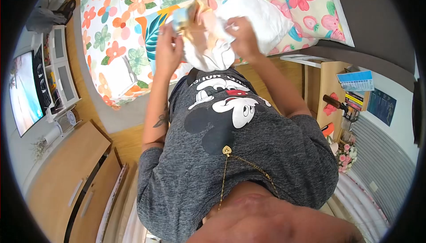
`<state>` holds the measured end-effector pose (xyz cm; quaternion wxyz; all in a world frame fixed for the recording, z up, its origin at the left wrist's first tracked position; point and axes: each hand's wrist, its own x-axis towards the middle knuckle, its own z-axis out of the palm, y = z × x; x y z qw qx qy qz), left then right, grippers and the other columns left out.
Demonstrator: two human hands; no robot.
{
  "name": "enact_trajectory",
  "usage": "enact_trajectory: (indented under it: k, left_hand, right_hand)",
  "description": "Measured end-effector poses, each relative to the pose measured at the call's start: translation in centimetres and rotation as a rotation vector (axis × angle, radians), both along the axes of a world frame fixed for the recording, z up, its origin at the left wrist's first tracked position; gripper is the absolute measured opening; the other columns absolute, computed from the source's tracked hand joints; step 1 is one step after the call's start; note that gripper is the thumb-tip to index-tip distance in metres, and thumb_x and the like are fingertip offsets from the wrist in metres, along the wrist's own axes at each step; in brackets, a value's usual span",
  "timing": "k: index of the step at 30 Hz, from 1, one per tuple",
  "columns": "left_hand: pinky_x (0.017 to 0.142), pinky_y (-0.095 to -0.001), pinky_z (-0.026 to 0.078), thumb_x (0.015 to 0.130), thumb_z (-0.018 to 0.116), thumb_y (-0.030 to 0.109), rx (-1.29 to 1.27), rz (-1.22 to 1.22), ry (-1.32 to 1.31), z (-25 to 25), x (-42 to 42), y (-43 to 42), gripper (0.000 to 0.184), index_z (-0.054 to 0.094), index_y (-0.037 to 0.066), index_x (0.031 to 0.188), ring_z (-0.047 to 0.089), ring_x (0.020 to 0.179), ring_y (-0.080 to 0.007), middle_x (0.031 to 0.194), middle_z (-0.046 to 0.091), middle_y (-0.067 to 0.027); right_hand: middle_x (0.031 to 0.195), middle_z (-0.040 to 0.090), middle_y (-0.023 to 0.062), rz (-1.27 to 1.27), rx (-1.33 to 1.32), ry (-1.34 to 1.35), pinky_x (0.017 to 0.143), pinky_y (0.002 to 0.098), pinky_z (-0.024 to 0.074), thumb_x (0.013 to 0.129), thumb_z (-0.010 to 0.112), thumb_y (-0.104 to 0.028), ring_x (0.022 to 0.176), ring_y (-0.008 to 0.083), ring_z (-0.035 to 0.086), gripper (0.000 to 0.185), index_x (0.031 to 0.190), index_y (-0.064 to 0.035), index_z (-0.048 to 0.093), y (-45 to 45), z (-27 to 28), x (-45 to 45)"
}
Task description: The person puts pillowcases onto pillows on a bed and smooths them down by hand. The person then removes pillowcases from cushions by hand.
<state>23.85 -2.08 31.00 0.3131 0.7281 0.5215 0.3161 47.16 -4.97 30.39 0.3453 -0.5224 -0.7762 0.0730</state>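
A bunched cloth cover [207, 47], white with tan, yellow and pale blue print, hangs between my hands over the near edge of the bed. Its upper part is blurred. My left hand [171, 47] grips its left side, thumb uppermost. On the opposite side, my right hand [243, 36] pinches the cover's edge, its fingertips smeared by motion. A plain white pillow [259, 16] lies just beyond my right hand. Beside my left hand is a flat piece printed with teal leaves and orange shapes [153, 34], partly hidden by the hand and the cover.
The bed carries a floral bedspread [100, 16], with a pink-flowered pillow [306, 3] at the right. A white flat item [117, 77] lies near the bed's left corner. A wooden shelf [330, 83] with books stands right; a television [27, 92] and wooden cabinet [71, 167] stand left.
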Motion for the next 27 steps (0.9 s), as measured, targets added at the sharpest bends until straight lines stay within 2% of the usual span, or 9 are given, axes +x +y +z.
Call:
enact_trajectory:
  k: [2, 4, 6, 12, 18, 20, 22, 25, 27]
  left_hand:
    - [0.068, -0.0328, 0.048, 0.076, 0.05, 0.0, 0.011, -0.033, -0.062, 0.7, 2.9, -0.8, 0.038, 0.048, -0.003, 0.114, 0.059, 0.082, -0.0307, 0.108, 0.051, -0.0215]
    - [0.072, -0.0326, 0.048, 0.075, 0.051, 0.001, 0.114, -0.135, -0.162, 3.5, 4.6, -1.5, 0.037, 0.05, -0.003, 0.111, 0.058, 0.09, -0.0317, 0.12, 0.047, -0.0197]
    - [0.074, -0.0329, 0.048, 0.074, 0.051, 0.001, -0.006, -0.152, -0.242, 4.3, 5.1, -2.2, 0.036, 0.051, -0.003, 0.11, 0.058, 0.091, -0.0326, 0.12, 0.048, -0.0167]
    - [0.075, -0.0364, 0.048, 0.07, 0.047, -0.002, -0.235, -0.613, -0.264, 7.3, 6.1, -5.5, 0.043, 0.048, -0.003, 0.113, 0.057, 0.09, -0.0335, 0.127, 0.042, -0.0167]
    - [0.063, -0.0426, 0.048, 0.077, 0.048, 0.002, -0.036, -0.266, 0.259, 1.7, 3.6, -4.7, 0.035, 0.047, 0.0, 0.112, 0.06, 0.075, -0.0351, 0.126, 0.042, -0.0162]
    - [0.062, -0.0421, 0.05, 0.082, 0.045, 0.009, -0.122, -0.074, 0.429, -0.2, 1.4, -0.3, 0.031, 0.05, 0.004, 0.111, 0.061, 0.075, -0.034, 0.121, 0.047, -0.0141]
    - [0.063, -0.0413, 0.051, 0.083, 0.043, 0.011, 0.205, 0.061, 0.499, -2.5, -1.7, 4.3, 0.03, 0.052, 0.009, 0.112, 0.061, 0.077, -0.0337, 0.116, 0.051, -0.0125]
    - [0.066, -0.0399, 0.051, 0.083, 0.043, 0.012, 0.146, 0.148, 0.67, -6.3, -5.7, 7.3, 0.029, 0.054, 0.013, 0.11, 0.06, 0.083, -0.0329, 0.115, 0.052, -0.0125]
    - [0.071, -0.0413, 0.05, 0.083, 0.047, 0.022, -0.039, 0.064, 0.893, -5.1, -6.5, 8.2, 0.029, 0.055, 0.013, 0.109, 0.06, 0.087, -0.0315, 0.111, 0.055, -0.0118]
  right_hand:
    - [0.094, 0.056, 0.0095, 0.336, -0.051, 0.166, 0.085, 0.0355, 0.0414, 0.056, 0.064, -0.002, 0.098, 0.0292, 0.051, 0.026, 0.082, -0.0038, 0.064, -0.8, -2.4, -3.2]
    - [0.101, 0.055, 0.0152, 0.333, -0.073, 0.19, 0.086, 0.0351, 0.0415, 0.069, 0.059, -0.005, 0.1, 0.0299, 0.05, 0.035, 0.103, 0.0021, 0.054, -1.5, -4.3, -6.1]
    - [0.102, 0.055, 0.0148, 0.219, -0.095, 0.121, 0.085, 0.0352, 0.0419, 0.071, 0.057, -0.01, 0.1, 0.0294, 0.051, 0.036, 0.105, 0.0001, 0.053, -0.9, -5.4, -7.6]
    - [0.106, 0.055, 0.0137, -0.065, -0.232, -0.195, 0.084, 0.0355, 0.043, 0.075, 0.052, -0.025, 0.1, 0.0281, 0.053, 0.042, 0.112, -0.0058, 0.05, 2.4, -6.8, -4.5]
    - [0.11, 0.056, 0.0125, -0.065, -0.577, -0.491, 0.083, 0.0358, 0.0442, 0.08, 0.046, -0.04, 0.1, 0.0267, 0.054, 0.049, 0.119, -0.0118, 0.047, 4.6, -6.8, 0.8]
    - [0.112, 0.056, 0.0122, -0.023, -0.69, -0.541, 0.083, 0.0359, 0.0446, 0.081, 0.044, -0.045, 0.1, 0.0262, 0.055, 0.051, 0.122, -0.0137, 0.046, 5.0, -6.5, 1.5]
    - [0.113, 0.056, 0.0118, 0.025, -0.814, -0.585, 0.083, 0.036, 0.045, 0.083, 0.042, -0.05, 0.1, 0.0257, 0.056, 0.054, 0.124, -0.0157, 0.045, 5.7, -5.3, 1.5]
    - [0.108, 0.058, 0.0112, 0.12, -1.122, -0.713, 0.079, 0.0376, 0.0462, 0.083, 0.045, -0.049, 0.096, 0.0274, 0.057, 0.053, 0.121, -0.0116, 0.046, 6.7, -0.4, -0.4]
    - [0.103, 0.059, 0.0114, 0.141, -0.944, -0.682, 0.078, 0.0381, 0.0464, 0.082, 0.048, -0.046, 0.095, 0.0278, 0.057, 0.048, 0.113, -0.0088, 0.051, 5.6, 2.7, -0.5]
